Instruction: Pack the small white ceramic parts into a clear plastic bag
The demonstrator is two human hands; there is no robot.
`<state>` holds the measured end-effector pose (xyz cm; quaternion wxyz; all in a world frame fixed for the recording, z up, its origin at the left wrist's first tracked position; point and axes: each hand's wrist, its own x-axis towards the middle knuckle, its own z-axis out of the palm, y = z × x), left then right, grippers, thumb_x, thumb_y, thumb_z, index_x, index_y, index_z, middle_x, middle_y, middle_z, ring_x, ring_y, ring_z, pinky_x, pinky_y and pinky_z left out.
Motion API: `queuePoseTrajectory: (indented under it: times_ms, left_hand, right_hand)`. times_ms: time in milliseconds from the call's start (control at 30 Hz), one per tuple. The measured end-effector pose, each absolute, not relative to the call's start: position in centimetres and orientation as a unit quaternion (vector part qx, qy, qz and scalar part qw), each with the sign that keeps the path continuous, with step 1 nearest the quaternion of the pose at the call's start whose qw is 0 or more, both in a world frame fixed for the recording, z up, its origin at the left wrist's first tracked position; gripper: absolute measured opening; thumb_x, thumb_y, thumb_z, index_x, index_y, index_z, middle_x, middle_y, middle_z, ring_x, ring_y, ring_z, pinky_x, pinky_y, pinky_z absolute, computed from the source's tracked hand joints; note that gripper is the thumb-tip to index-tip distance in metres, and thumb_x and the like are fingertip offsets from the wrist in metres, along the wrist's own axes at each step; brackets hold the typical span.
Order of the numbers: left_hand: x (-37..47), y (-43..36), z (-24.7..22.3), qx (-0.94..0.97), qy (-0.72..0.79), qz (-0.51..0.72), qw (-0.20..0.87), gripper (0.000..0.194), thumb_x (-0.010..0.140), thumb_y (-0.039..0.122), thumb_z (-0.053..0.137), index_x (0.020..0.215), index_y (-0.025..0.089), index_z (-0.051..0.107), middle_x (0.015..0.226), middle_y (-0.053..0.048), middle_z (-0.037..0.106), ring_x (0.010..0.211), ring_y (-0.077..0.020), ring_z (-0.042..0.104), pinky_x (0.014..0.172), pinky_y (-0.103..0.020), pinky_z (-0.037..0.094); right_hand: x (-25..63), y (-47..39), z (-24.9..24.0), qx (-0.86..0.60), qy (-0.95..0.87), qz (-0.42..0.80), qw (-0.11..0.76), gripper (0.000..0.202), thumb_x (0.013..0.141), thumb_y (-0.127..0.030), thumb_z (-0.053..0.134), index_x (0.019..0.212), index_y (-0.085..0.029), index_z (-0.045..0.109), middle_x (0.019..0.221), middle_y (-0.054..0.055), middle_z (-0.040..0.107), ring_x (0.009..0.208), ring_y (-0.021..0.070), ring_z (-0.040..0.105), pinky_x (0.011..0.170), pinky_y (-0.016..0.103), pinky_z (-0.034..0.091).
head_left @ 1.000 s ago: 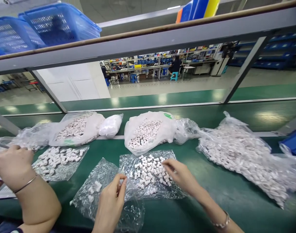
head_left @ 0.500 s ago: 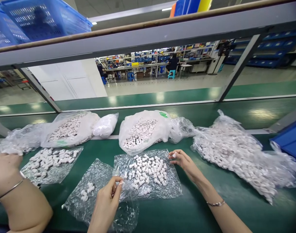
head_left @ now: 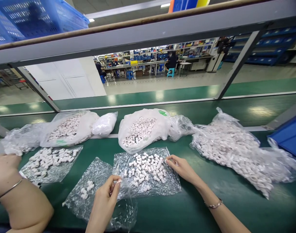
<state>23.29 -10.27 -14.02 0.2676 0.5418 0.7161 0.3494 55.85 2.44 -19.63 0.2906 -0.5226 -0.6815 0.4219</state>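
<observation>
My left hand pinches the edge of a clear plastic bag at the bottom centre; a few white fittings lie on that bag's left part. To its right, many white fittings are spread over a second clear bag on the green surface. My right hand is at the right edge of this pile, its thumb and forefinger together. Whatever sits between those fingertips is too hidden to make out.
Behind the pile lies a large white bag of fittings, and a long clear bag of fittings is to the right. At the left, another person's arm reaches beside more fittings. A blue bin stands far right.
My right hand has moved slightly left and down, to the edge of the pile, and its spread fingers have drawn together. My left hand still pinches the bag. The view has shifted slightly.
</observation>
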Motion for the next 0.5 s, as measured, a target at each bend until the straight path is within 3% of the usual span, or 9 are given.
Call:
queuePoseTrajectory:
  times_ms: [167, 233, 333, 433, 500]
  left_hand:
    - [22.9, -10.3, -13.8, 0.534, 0.715, 0.350, 0.284, 0.042, 0.091, 0.062, 0.041, 0.091, 0.025, 0.061, 0.057, 0.006, 0.030, 0.050, -0.0147, 0.032, 0.053, -0.025, 0.018]
    - [22.8, -10.2, -13.9, 0.538, 0.712, 0.343, 0.292, 0.041, 0.091, 0.062, 0.042, 0.092, 0.024, 0.060, 0.057, 0.006, 0.030, 0.050, -0.0145, 0.032, 0.053, -0.025, 0.017]
    - [22.8, -10.2, -14.2, 0.544, 0.711, 0.342, 0.286, 0.041, 0.091, 0.061, 0.042, 0.093, 0.024, 0.061, 0.056, 0.006, 0.031, 0.050, -0.0148, 0.032, 0.053, -0.025, 0.017]
    - [22.7, -10.3, -14.5, 0.542, 0.713, 0.352, 0.272, 0.042, 0.092, 0.061, 0.041, 0.094, 0.024, 0.061, 0.056, 0.006, 0.029, 0.049, -0.0147, 0.032, 0.052, -0.025, 0.017]
    - [22.6, -10.4, -14.6, 0.541, 0.713, 0.356, 0.271, 0.042, 0.092, 0.061, 0.041, 0.095, 0.024, 0.061, 0.057, 0.006, 0.028, 0.049, -0.0145, 0.031, 0.051, -0.025, 0.018]
  right_hand:
    - [56.4, 1.2, -17.8, -0.477, -0.582, 0.557, 0.352, 0.054, 0.099, -0.065, 0.022, 0.117, -0.024, 0.052, 0.097, 0.006, 0.060, 0.056, 0.0128, 0.049, 0.040, 0.024, 0.036]
    - [56.2, 0.7, -17.6, -0.474, -0.576, 0.573, 0.340, 0.053, 0.099, -0.065, 0.026, 0.104, -0.022, 0.056, 0.090, 0.005, 0.059, 0.052, 0.0110, 0.044, 0.039, 0.023, 0.032]
    - [55.5, 0.0, -18.2, -0.498, -0.613, 0.530, 0.308, 0.042, 0.095, -0.059, 0.048, 0.084, -0.020, 0.059, 0.071, -0.001, 0.051, 0.053, 0.0106, 0.039, 0.046, 0.023, 0.031]
    - [54.8, -0.6, -19.5, -0.519, -0.698, 0.417, 0.264, 0.023, 0.090, -0.045, 0.062, 0.096, -0.023, 0.061, 0.069, -0.003, 0.050, 0.060, 0.0138, 0.045, 0.055, 0.025, 0.032]
    - [54.5, -1.0, -20.3, -0.520, -0.755, 0.336, 0.216, 0.025, 0.088, -0.038, 0.063, 0.110, -0.025, 0.059, 0.066, -0.004, 0.050, 0.057, 0.0148, 0.045, 0.055, 0.026, 0.030]
